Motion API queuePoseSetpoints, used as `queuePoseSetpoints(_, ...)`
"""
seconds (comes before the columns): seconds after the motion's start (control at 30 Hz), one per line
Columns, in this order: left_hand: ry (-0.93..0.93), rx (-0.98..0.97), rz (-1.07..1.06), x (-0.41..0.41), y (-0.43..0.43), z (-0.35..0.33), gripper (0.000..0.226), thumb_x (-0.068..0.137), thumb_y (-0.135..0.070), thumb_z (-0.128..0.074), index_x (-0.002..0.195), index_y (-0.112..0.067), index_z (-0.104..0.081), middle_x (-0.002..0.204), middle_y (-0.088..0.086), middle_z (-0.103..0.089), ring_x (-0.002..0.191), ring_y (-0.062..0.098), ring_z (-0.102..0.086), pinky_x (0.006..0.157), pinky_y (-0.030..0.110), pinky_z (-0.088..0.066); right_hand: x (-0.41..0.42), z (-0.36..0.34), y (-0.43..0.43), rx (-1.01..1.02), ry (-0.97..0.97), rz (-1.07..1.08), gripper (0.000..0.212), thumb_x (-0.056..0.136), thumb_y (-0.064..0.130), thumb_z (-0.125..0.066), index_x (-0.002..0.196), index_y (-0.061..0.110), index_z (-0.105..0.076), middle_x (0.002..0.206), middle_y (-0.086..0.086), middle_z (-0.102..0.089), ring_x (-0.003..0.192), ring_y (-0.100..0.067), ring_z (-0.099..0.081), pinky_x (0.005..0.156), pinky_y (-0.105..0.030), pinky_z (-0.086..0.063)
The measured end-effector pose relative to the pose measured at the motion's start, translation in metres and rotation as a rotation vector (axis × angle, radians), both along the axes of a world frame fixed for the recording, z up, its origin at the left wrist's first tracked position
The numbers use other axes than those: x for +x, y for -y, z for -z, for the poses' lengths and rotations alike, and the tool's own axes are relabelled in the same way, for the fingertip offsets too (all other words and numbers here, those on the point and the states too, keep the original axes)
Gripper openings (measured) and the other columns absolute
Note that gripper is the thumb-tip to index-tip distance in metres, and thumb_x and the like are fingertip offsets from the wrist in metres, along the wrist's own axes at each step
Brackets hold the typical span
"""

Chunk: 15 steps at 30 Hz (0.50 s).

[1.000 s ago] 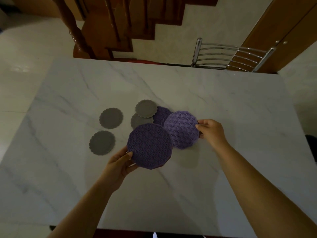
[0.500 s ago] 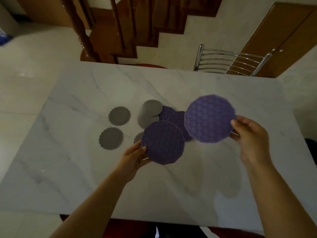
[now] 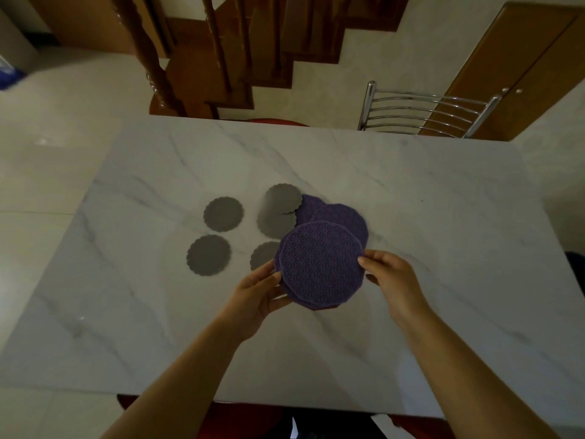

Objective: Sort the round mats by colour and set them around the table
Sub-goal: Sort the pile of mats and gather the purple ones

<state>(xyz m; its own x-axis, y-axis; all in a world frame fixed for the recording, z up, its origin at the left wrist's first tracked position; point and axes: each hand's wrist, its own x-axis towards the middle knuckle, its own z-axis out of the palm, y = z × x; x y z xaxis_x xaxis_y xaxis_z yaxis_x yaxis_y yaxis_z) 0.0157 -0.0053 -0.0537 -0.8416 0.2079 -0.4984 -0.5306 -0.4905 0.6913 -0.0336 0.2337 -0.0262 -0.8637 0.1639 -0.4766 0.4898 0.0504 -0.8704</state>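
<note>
Two purple mats [image 3: 321, 264] stacked, pinched at opposite edges by my left hand [image 3: 259, 296] and right hand [image 3: 392, 280]; loose purples [image 3: 348, 218] lie just beyond, nearer my right.

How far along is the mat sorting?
Done: little; no mat sits at an edge of the white marble table. In hand: left hand and right hand grip a stack of purple patterned round mats, at least two. Left: two more purple mats overlap mid-table beside five grey scalloped round mats, some overlapping; all need gathering by colour and setting out.
</note>
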Motion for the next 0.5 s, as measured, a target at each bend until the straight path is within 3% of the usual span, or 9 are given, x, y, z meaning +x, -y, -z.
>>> queuePoseSetpoints(0.1,0.009,0.009,0.021,0.001,0.002,0.002,0.036,0.093,-0.008,-0.048,0.127,-0.016,-0.06,0.113,0.011,-0.07,0.096,0.027,-0.069,0.079,0.037,-0.06,0.005,0.005,0.002,-0.062,0.087,-0.04,0.007,0.086,0.01,-0.061,0.088,0.016,-0.063,0.09,-0.006,-0.067,0.083,-0.016,-0.063,0.08,-0.033,-0.052)
queuePoseSetpoints(0.23,0.051,-0.003,0.031,0.0,0.004,0.005,0.037,0.087,-0.018,-0.055,0.122,-0.021,-0.064,0.115,0.012,-0.07,0.1,0.029,-0.069,0.077,0.035,-0.059,0.009,0.009,0.003,-0.098,0.113,-0.054,0.008,0.089,0.002,-0.057,0.089,0.01,-0.059,0.089,-0.011,-0.066,0.074,-0.016,-0.066,0.057,-0.021,-0.055)
queuePoseSetpoints(0.37,0.082,-0.044,0.027,-0.002,0.004,0.01,0.031,0.096,-0.024,-0.047,0.12,-0.024,-0.067,0.118,0.011,-0.07,0.104,0.03,-0.067,0.081,0.039,-0.058,0.012,0.013,0.001,-0.059,0.072,-0.058,0.007,0.088,-0.001,-0.057,0.09,0.006,-0.058,0.101,-0.02,-0.063,0.08,-0.022,-0.066,0.063,-0.026,-0.056)
queuePoseSetpoints(0.5,0.088,-0.063,0.027,-0.004,0.005,0.013,0.039,0.082,-0.019,-0.063,0.121,-0.019,-0.066,0.114,0.008,-0.072,0.1,0.029,-0.069,0.077,0.038,-0.059,0.012,0.014,0.0,-0.059,0.06,-0.07,0.01,0.088,0.0,-0.057,0.092,0.008,-0.057,0.101,-0.016,-0.063,0.082,-0.022,-0.065,0.068,-0.029,-0.056)
